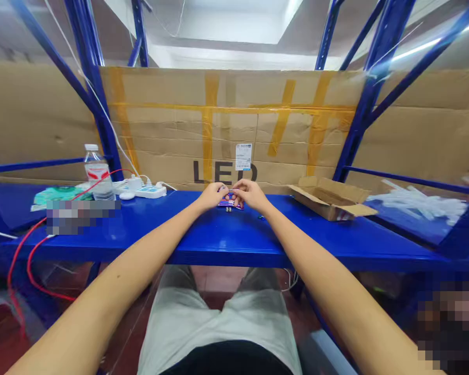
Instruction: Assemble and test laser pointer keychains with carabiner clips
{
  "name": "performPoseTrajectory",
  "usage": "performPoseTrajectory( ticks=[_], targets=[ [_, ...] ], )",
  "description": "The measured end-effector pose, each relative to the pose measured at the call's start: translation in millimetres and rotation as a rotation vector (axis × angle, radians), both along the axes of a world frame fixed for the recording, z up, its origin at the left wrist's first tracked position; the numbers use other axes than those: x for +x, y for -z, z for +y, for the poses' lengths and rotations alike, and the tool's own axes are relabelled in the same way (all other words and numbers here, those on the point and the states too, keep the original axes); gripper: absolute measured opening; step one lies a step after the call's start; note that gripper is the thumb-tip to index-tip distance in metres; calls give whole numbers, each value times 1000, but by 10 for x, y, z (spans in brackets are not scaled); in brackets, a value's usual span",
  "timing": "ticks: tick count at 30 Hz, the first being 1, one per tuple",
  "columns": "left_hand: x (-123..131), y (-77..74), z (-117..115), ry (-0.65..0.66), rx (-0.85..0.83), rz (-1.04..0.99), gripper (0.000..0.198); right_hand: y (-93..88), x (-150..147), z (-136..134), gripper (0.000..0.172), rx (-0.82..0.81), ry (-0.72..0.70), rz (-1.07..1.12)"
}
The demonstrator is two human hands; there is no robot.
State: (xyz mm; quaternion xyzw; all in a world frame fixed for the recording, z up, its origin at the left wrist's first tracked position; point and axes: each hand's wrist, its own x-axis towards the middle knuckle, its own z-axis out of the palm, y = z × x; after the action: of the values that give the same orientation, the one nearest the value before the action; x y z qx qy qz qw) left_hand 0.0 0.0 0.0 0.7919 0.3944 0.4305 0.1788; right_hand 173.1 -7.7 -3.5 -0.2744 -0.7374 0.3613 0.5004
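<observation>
At the middle of the blue table, my left hand (212, 197) and my right hand (250, 194) meet with their fingers closed in a pinch. Whatever lies between the fingertips is too small and covered to name. Just beneath and between them is a small shiny purple-blue object (227, 203) with bright stripes, partly hidden by the fingers. Small metallic round bits (229, 209) show at its near edge. A tiny dark piece (261, 217) lies on the table close to my right wrist.
An open cardboard box (324, 208) is on the right, with white strips (422, 200) beyond it. To the left are a water bottle (99, 174), a white power strip (151, 191), green packaging (60, 196) and a red cable (29, 255). Taped cardboard (172, 140) walls the back.
</observation>
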Motion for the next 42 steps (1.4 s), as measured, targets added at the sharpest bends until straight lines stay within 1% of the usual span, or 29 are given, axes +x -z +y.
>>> performPoseTrajectory(
  ticks=[4,8,12,16,19,23,26,27,29,31,32,34,36,38,40,42],
  targets=[
    [16,19,14,-22,36,-6,22,9,13,29,10,9,19,-35],
    [23,44,42,-53,50,-6,22,17,7,44,4,29,82,-64],
    [31,72,73,-80,55,1,18,19,1,66,2,60,141,-105],
    [54,106,98,-75,48,24,16,32,16,106,3,121,192,-201],
    [62,123,107,-45,23,53,16,53,33,128,5,179,238,-297],
    [34,104,80,35,-47,110,20,69,48,115,8,274,319,-387],
    [9,70,35,103,-128,128,18,65,51,89,9,327,368,-437],
    [6,62,21,123,-181,112,19,64,51,83,10,348,386,-454],
    [13,58,6,152,-306,40,29,69,48,81,11,381,406,-473],
    [27,73,12,154,-374,-56,36,80,43,87,12,418,410,-491],
    [32,87,24,148,-369,-93,36,86,40,89,13,437,410,-506],
    [32,118,60,132,-300,-114,28,94,34,87,14,469,414,-547],
    [16,147,103,125,-199,-76,17,91,28,72,14,487,419,-595],
    [-8,168,141,135,-115,-34,11,78,26,46,14,498,419,-636],
    [-28,176,165,151,-72,-26,10,64,27,20,13,508,422,-671],
    [-38,176,173,159,-64,-39,12,54,32,3,12,514,431,-704]
  ],
)
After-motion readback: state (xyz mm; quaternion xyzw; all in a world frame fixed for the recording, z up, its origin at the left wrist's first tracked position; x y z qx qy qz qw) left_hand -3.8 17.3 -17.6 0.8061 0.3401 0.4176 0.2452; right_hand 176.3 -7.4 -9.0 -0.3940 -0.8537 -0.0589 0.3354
